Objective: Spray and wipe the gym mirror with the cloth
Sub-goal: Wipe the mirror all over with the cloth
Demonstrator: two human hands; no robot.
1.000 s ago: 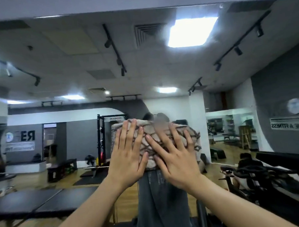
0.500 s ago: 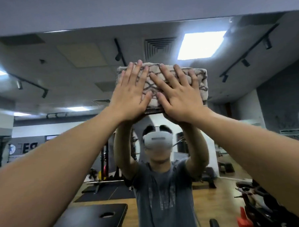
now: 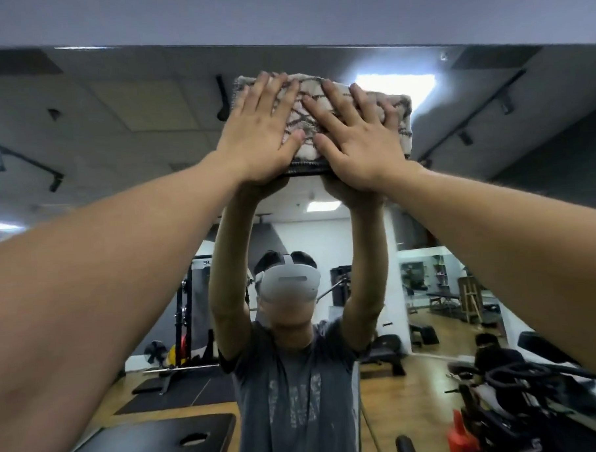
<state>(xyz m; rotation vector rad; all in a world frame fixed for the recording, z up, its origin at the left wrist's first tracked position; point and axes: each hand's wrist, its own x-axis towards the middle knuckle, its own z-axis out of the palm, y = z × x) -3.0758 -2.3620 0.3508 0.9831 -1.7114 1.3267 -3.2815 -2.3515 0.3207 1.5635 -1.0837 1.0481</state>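
Cloth (image 3: 396, 119) lies lengthwise left-right

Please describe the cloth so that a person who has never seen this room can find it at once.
Look at the big gym mirror on the wall and follow it up to near its top edge. There the left hand and right hand press a folded cloth flat against the glass. It is beige with dark crossing lines, the only patterned fabric there.

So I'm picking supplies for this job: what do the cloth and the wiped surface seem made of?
Cloth: looks like thick looped terry, beige with dark lines; fuzzy nap and stitched hem. Mirror: seemingly glass, glossy, reflecting the gym sharply. Both hands press flat on the cloth.
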